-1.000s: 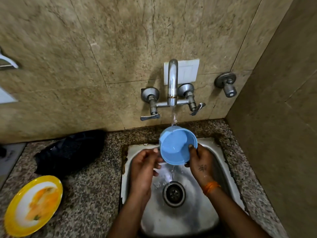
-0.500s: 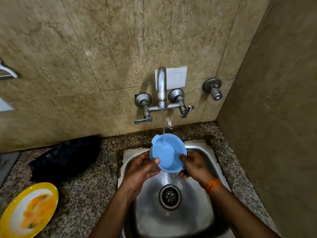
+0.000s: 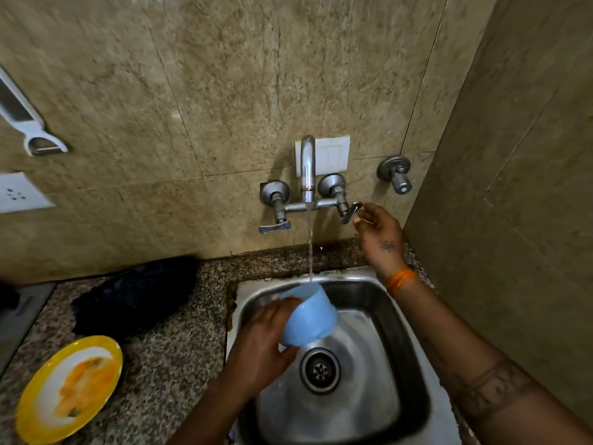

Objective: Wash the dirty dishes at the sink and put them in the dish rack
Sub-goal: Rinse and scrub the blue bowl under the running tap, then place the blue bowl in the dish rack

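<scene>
Over the stainless steel sink (image 3: 414, 316), the small light blue plastic bowl (image 3: 309, 316) is now gripped by the left hand (image 3: 263, 345) alone, fingers clasped round its wall, tilted under the thin stream from the chrome wall tap (image 3: 307, 168). The right hand (image 3: 378, 232) has been taken off the bowl and raised, fingers loose, beside the right tap lever (image 3: 351, 211); rinsing is judged nearly finished. The stained yellow-rimmed plate (image 3: 69, 388) on the speckled granite worktop (image 3: 173, 354) is cut off, and no dish rack is seen
</scene>
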Available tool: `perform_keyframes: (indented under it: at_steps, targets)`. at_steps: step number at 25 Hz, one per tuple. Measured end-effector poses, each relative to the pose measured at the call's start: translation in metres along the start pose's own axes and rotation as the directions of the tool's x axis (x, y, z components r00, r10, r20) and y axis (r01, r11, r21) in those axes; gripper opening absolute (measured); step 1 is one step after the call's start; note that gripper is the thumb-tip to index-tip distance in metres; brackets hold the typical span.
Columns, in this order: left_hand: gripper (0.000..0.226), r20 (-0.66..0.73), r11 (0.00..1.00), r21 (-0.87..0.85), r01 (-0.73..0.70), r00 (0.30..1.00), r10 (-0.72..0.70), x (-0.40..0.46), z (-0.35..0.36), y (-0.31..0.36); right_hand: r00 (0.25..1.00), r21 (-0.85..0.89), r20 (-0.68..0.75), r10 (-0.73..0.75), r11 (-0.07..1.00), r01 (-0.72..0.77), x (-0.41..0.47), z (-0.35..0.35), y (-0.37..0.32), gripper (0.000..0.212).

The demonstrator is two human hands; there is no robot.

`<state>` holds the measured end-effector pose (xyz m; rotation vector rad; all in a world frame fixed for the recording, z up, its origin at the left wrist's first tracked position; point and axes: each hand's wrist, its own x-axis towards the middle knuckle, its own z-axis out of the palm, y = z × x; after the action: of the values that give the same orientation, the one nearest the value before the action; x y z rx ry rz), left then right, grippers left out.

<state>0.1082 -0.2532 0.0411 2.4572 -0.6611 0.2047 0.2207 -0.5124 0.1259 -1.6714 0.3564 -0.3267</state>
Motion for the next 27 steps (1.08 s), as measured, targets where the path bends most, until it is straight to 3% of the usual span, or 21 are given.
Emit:
perform_keyframes:
  at_steps: [3,6,12,15,17,19,21,24,27]
  targets:
    - [0.093,0.057,0.998,0.062,0.003,0.998,-0.006,-0.014,0.002,-0.005,0.999,-0.008,-0.042,-0.013,1.000,0.012,-0.005,0.019,-0.014,0.025]
    - [0.094,0.067,0.994,0.102,0.046,0.996,-0.053,-0.024,0.003,-0.012,0.994,-0.200,-0.061,-0.086,0.977,0.073,-0.014,0.024,-0.019,0.030]
    - [0.091,0.035,0.991,0.130,0.026,0.999,-0.031,-0.031,-0.001,-0.012,0.970,-0.397,0.215,-0.111,0.898,0.190,-0.028,0.004,-0.031,0.062]
    - [0.089,0.024,0.993,0.117,0.013,1.000,-0.016,-0.031,-0.003,-0.007,0.944,-0.343,0.322,-0.069,0.921,0.184,-0.032,-0.009,-0.030,0.073]
    - [0.089,0.015,0.993,0.115,0.004,1.000,-0.006,-0.031,-0.007,-0.005,0.955,-0.289,0.278,-0.103,0.939,0.185,-0.045,-0.011,-0.024,0.069]
    - [0.087,-0.015,0.992,0.130,-0.001,1.000,0.003,-0.030,-0.013,-0.002,0.986,-0.253,0.140,-0.087,0.960,0.121,-0.065,-0.004,-0.007,0.051]
    - [0.085,-0.052,0.991,0.129,0.021,0.999,-0.015,-0.032,-0.019,0.003,0.997,-0.174,0.073,0.037,0.984,-0.024,-0.097,0.008,0.015,0.027]
    - [0.083,-0.104,0.989,0.120,0.088,0.992,-0.076,-0.039,-0.023,0.005,0.908,0.007,0.227,0.351,0.932,-0.362,-0.146,0.023,0.030,0.018]
    - [0.082,-0.167,0.984,0.136,0.119,0.981,-0.095,-0.053,-0.027,0.007,0.790,0.142,0.387,0.475,0.816,-0.560,-0.174,0.035,0.031,0.021]
